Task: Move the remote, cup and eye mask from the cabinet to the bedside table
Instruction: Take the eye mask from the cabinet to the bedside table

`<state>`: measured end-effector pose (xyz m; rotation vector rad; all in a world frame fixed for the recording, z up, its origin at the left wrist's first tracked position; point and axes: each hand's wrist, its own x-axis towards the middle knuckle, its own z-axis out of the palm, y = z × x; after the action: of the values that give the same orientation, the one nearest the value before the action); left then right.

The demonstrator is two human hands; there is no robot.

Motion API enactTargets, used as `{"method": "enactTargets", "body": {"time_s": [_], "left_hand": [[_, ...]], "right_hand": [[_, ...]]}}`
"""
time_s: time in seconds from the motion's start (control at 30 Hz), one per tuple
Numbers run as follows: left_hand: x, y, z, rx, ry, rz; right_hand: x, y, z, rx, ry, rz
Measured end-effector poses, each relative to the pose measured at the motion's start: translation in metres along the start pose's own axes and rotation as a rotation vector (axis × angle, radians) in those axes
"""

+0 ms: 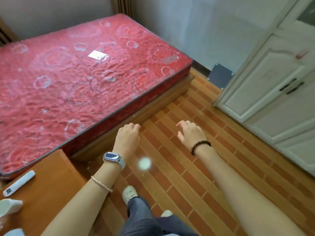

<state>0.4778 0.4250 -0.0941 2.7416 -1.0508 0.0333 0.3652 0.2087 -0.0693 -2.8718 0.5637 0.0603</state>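
Observation:
A white remote [19, 183] lies on the brown bedside table [51, 189] at the lower left. A white cup [9, 207] lies on its side at the table's left edge, below the remote. Something pale blue [14, 232] shows at the bottom left corner; I cannot tell what it is. My left hand [127, 138], with a watch on its wrist, hangs over the floor beside the bed with its fingers curled and nothing in it. My right hand [190, 133], with a bead bracelet, is held out over the floor, its fingers loosely apart and holding nothing.
A bed with a red patterned mattress [81, 79] fills the upper left. A white cabinet [276, 86] with dark handles stands at the right. Brick-patterned floor [204, 176] runs between them. My legs and white shoes [129, 193] show at the bottom.

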Motion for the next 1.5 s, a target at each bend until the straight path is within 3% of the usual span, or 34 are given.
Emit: {"method": "enactTargets", "body": {"time_s": [0.37,0.77,0.97,1.5], "left_hand": [[0.017,0.213,0.032,-0.076,-0.064,0.479],[0.049,0.429,0.075,-0.135,-0.182,1.024],[0.092,0.519,0.088,-0.157,-0.176,1.138],[0.09,0.734,0.096,-0.139,-0.209,1.437]], "right_hand": [[-0.162,0.181,-0.024,0.058,0.062,0.469],[-0.285,0.306,-0.044,0.105,0.177,0.959],[-0.292,0.361,-0.074,0.142,0.149,1.05],[-0.395,0.486,-0.117,0.166,0.383,1.336]]}}
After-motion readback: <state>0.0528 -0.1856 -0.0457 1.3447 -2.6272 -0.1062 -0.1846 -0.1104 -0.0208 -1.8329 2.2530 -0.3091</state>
